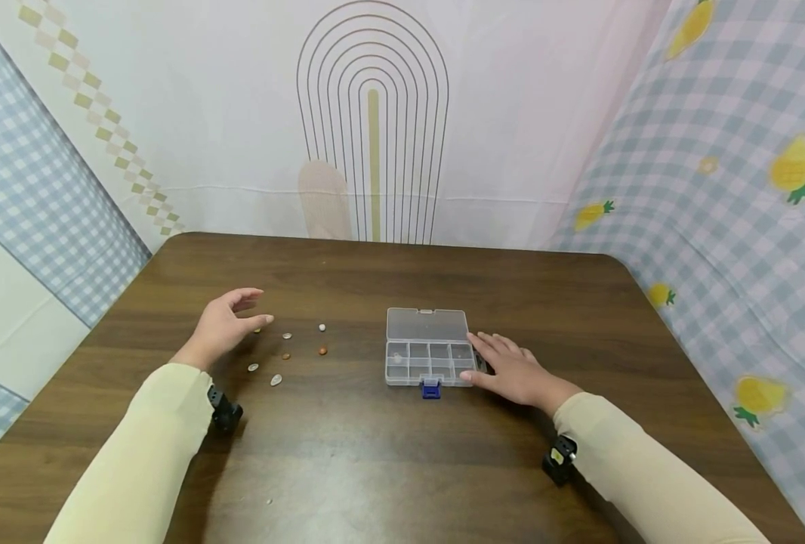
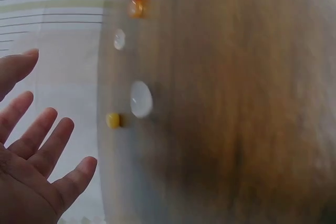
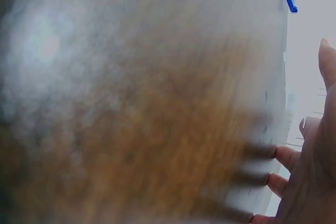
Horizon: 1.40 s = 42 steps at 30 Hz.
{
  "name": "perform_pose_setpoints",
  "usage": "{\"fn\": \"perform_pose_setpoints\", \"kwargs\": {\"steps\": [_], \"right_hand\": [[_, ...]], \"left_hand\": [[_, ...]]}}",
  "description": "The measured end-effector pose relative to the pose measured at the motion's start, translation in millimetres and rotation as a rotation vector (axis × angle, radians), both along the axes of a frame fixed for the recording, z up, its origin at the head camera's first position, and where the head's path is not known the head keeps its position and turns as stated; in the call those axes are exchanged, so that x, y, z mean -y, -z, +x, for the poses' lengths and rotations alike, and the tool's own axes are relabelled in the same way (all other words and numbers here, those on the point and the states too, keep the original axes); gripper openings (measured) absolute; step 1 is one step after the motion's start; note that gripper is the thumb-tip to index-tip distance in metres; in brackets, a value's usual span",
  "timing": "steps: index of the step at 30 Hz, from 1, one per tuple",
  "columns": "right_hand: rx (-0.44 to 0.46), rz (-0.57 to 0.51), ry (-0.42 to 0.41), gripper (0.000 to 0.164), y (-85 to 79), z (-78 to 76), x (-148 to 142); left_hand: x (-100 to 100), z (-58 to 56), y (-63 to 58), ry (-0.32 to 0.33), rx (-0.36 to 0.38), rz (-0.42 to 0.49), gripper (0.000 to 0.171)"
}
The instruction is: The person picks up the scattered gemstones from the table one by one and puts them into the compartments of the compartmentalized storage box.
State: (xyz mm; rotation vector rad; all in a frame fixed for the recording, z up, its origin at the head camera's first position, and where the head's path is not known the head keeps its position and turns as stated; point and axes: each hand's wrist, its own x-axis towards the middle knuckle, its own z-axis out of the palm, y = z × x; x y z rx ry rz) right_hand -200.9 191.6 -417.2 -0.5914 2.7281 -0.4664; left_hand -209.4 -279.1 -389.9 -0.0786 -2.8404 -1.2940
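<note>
Over the left part of the table my left hand (image 1: 229, 321) hovers beside several small stones, fingers spread and holding nothing. A yellow stone (image 2: 113, 120) and a white stone (image 2: 141, 99) lie closest to it in the left wrist view. Orange stones (image 1: 322, 350) lie among other white ones. To the right stands a clear plastic compartment box (image 1: 426, 325), its lid raised at the back and its blue latch (image 1: 431, 391) at the front. Something small and pale shows in its back left compartment. My right hand (image 1: 514, 374) rests at the box's right side, thumb at the front corner, fingers extended.
Everything lies on a dark brown wooden table (image 1: 348, 461). A pale speck (image 1: 269, 502) sits near the front. Behind the table hangs a white patterned cloth (image 1: 511, 113), with blue checked cloth (image 1: 701, 189) on the right. Each wrist carries a small black camera (image 1: 224, 412).
</note>
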Motion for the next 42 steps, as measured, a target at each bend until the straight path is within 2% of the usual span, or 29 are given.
{"fn": "perform_pose_setpoints", "kwargs": {"steps": [16, 25, 34, 42], "right_hand": [[-0.013, 0.01, 0.001, 0.087, 2.3, -0.4, 0], [-0.017, 0.014, 0.0, 0.088, 3.5, -0.4, -1], [-0.021, 0.014, -0.001, 0.088, 2.7, -0.1, 0], [-0.016, 0.012, 0.001, 0.087, 2.9, -1.1, 0]], "left_hand": [[10, -6.4, 10.4, 0.028, 0.027, -0.066, 0.059], [14, -7.1, 14.2, 0.042, 0.096, -0.111, 0.054], [16, -8.3, 21.1, 0.047, 0.066, -0.119, 0.047], [17, -10.2, 24.6, 0.054, 0.067, -0.113, 0.043]]}}
